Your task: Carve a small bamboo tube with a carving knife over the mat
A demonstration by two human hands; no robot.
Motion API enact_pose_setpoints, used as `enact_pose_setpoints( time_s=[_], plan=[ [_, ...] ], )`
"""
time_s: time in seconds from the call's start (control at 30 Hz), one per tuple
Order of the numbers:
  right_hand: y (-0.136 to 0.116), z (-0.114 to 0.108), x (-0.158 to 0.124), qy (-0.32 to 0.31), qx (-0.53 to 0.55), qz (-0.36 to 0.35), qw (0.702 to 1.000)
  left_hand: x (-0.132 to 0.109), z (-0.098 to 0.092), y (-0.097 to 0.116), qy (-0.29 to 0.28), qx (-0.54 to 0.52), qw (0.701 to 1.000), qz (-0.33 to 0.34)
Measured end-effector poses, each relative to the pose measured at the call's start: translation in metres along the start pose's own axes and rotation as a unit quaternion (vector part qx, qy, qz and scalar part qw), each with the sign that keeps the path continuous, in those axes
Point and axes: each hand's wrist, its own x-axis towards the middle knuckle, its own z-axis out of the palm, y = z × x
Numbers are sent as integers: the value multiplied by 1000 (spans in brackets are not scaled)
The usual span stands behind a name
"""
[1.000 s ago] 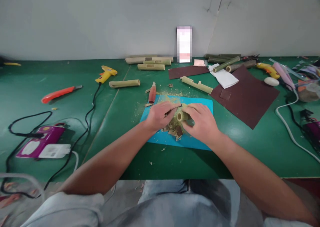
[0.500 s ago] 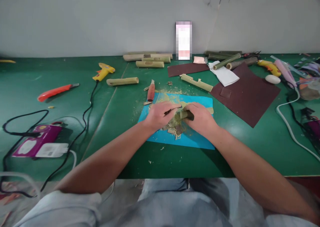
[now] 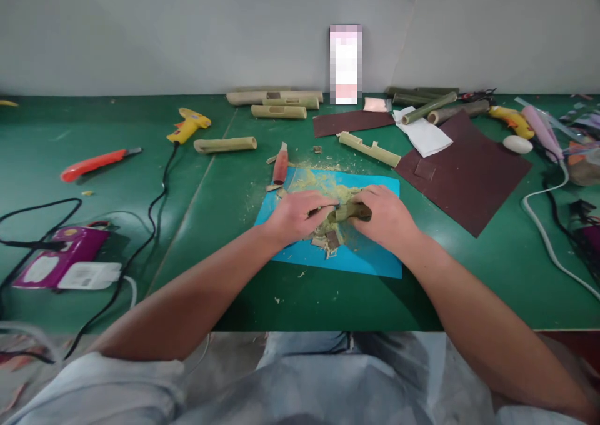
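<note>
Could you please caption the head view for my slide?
Right hand holds a bamboo piece, left hand beside it, over a blue mat.

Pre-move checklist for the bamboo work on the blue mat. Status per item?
1. Right hand has a closed grip on the short bamboo piece: ok.
2. Left hand pinches a small dark item next to the piece: ok. What the item is: cannot tell.
3. Both hands and the piece are over the blue mat, not the bare table: ok.
4. Work area free of debris: not ok. Shavings and offcuts are piled under and behind the hands.
5. Red-handled knife lies at the mat's far left corner, apart from both hands: ok.
</note>
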Motion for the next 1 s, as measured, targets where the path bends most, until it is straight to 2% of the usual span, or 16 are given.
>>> enact_pose_setpoints(
  time_s=[0.27, 0.4, 0.57, 0.73, 0.9, 1.0],
  plan=[
    [0, -4, 6, -36, 37, 32, 998, -1, 1, -3, -32, -4, 999, 34],
    [2, -5, 8, -33, 41, 32, 998, -1, 2, -2, -22, 1, 1000, 22],
    [3, -5, 8, -29, 57, 36, 997, -4, 1, -5, -48, 24, 997, 60],
    [5, -1, 6, -15, 50, 13, 999, -1, 5, -5, -40, 55, 997, 41],
    [6, -1, 6, -12, 45, 8, 999, -3, 3, -3, -56, 54, 996, 51],
    [6, -2, 7, -15, 45, 6, 999, -1, 4, 0, -47, 43, 998, 26]
  ],
)
